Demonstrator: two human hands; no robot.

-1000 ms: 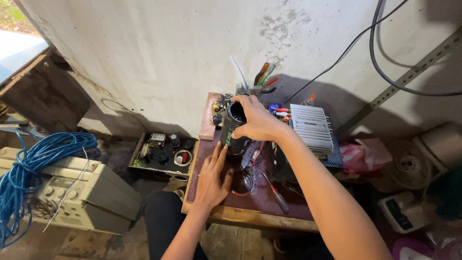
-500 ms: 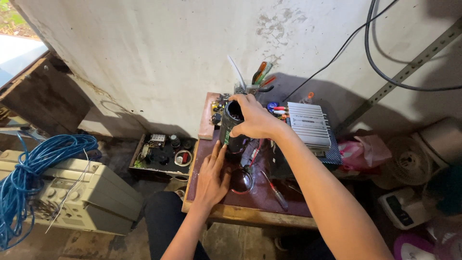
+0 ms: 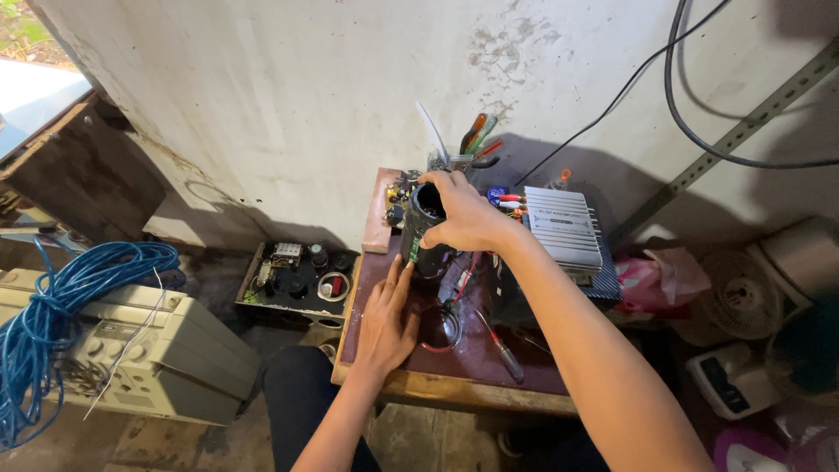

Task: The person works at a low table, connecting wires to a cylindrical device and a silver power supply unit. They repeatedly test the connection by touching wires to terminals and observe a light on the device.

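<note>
Right hand (image 3: 468, 214) is wrapped around the top of the black cylinder (image 3: 423, 229) mid-frame on the small wooden table (image 3: 454, 389), left hand (image 3: 384, 319) flat and spread near its front edge, cylinder's base hidden, wall tight behind.

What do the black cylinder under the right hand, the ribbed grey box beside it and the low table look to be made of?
Black cylinder: probably plastic, matt dark, hollow at the top. Ribbed grey box: likely metal, a dull silver sheen on parallel fins. Low table: wood, bare pale grain along the front edge, with a dark reddish top. The right hand grips the cylinder.
</note>
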